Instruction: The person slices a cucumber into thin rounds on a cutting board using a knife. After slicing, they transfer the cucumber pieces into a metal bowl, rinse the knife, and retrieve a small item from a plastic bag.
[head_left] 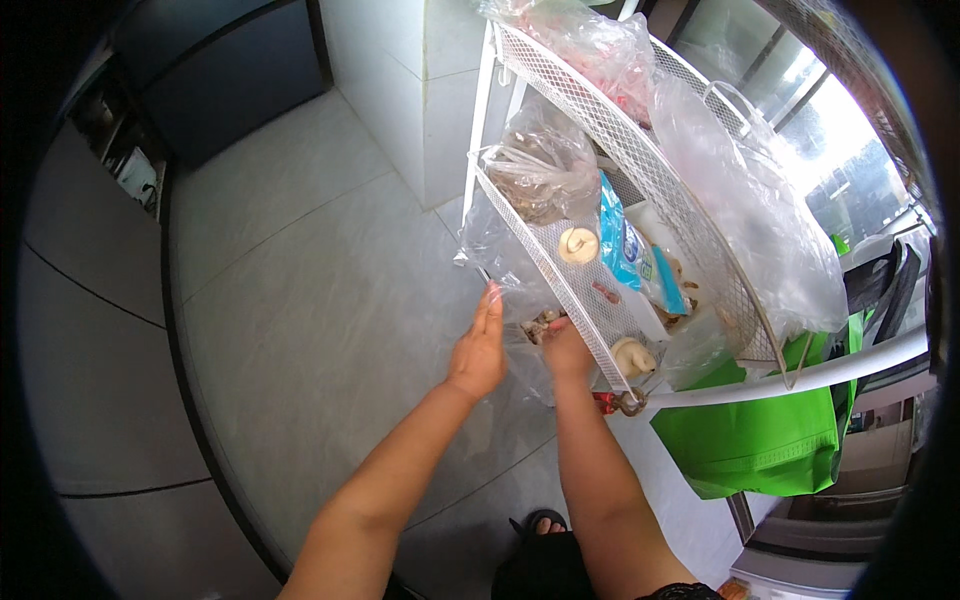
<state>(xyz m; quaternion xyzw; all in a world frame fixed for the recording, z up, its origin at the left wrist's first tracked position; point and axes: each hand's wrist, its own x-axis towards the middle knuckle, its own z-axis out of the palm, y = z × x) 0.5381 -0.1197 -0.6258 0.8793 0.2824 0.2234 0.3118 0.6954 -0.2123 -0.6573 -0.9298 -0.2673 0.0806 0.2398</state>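
Observation:
A clear plastic bag (525,365) with small brownish-white lumps (540,325) in it hangs at the lower tier of a white mesh rack (545,262). My left hand (480,348) is beside the bag, its fingers stretched upward and flat against the film. The right hand (568,352) reaches in at the lumps with its fingers curled closed. What it pinches is hidden by the hand and the rack's rim. The lumps are too small to name surely.
On the rack's middle tier lie a knotted clear bag (540,165), pale coiled pieces (578,245) and a blue-white packet (625,240). Plastic bags (750,190) fill the top tier. A green bag (750,440) hangs at right. Grey cabinets (100,360) line the left.

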